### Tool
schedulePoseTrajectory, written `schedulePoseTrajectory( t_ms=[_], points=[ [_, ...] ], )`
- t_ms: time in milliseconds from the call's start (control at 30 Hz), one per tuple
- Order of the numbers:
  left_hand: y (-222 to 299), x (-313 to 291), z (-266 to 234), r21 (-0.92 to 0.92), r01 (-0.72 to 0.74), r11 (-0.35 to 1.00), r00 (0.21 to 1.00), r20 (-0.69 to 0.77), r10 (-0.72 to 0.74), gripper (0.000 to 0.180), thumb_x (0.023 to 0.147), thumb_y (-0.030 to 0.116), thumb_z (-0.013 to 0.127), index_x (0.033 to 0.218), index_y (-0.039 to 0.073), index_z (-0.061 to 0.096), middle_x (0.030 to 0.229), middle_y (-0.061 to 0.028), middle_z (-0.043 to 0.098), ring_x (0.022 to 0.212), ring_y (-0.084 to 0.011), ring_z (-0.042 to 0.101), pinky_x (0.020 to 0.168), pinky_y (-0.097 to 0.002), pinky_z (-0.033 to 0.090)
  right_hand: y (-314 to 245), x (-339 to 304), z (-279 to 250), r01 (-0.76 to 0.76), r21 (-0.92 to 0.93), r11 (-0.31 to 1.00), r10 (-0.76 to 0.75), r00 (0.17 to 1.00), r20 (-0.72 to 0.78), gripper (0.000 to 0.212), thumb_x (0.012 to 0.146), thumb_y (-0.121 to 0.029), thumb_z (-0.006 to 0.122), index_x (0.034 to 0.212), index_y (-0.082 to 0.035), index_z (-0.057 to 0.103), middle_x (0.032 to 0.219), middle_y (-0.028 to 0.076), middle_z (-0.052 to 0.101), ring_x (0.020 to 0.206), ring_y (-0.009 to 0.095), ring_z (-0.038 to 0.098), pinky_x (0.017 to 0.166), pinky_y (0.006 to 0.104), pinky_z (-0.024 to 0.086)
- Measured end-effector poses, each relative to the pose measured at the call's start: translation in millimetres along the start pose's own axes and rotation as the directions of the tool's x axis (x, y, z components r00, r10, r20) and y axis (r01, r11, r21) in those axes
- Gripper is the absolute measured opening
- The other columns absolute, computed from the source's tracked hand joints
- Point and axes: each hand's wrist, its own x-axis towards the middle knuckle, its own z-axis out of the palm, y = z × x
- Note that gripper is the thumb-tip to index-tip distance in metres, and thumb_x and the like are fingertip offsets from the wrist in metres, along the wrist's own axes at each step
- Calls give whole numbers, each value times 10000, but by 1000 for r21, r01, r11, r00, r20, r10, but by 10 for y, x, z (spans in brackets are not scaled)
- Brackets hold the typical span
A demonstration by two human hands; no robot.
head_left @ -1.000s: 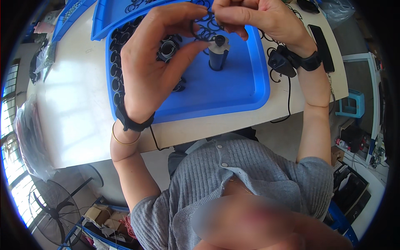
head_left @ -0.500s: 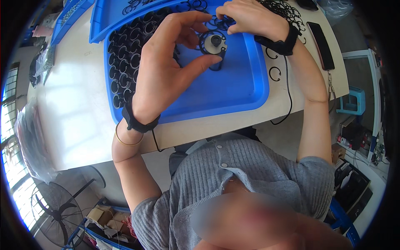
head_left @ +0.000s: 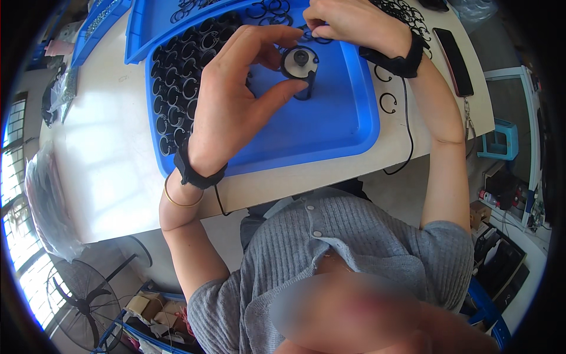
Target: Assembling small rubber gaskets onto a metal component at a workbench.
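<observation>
"Head view first: what lay nearest to you?"

"A bare strip of the bench point(head_left: 118, 194), then the near rim of the blue tray point(head_left: 295, 159). Just right of the tray, a dark open ring point(head_left: 381, 104) lay flat on the bench."

"And your left hand?"

"My left hand point(head_left: 227, 100) reached over the tray, its fingers bent in a wide curve. The dark cylinder point(head_left: 298, 69), pale on top with a dark knob, stood in the tray between thumb and forefinger. My thumb overlapped its near side; I could not tell whether I gripped it. Black round parts point(head_left: 171, 97) filled the tray's left side in rows."

"The right one?"

"My right hand point(head_left: 345, 23) was farther off, above the tray's far part, fingers curled down beside loose dark rings point(head_left: 321, 41). The tips were partly hidden, so I could not tell whether they had one."

"Beyond that?"

"A dark phone point(head_left: 454, 62) lay to the right, a heap of rings point(head_left: 408, 16) past my right wrist, and a second tray point(head_left: 135, 35), also blue, at the far left."
</observation>
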Motion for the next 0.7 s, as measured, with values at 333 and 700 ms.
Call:
schedulePoseTrajectory(
  t_ms=[333, 700],
  points=[
    [4, -9, -2, -5, 44, 999, 999, 3, -44, 620, 759, -67, 827, 1334, 22, 611, 1201, -57, 694, 972, -113, 602, 940, -280, 514, -119, -66, -209, 34, 105, 994, -18, 988, -154, 140, 853, -134, 676, 884, 1, 697, 779, 204, 698, 783, 373, 703, 735, 454, 544],
    [2, 16, -57, 44, -19, 999, 1000, 11, 18, 625, 791, 68, 867, 1355, 30, 600, 1214, -76, 706, 999, -144, 616, 947, -304, 503, -128, -83, -347, 33, 248, 968, 31, 968, -248, 147, 863, -126, 672, 881, 19, 664, 780, 170, 693, 727, 293, 692, 704, 397, 522]
  ],
)
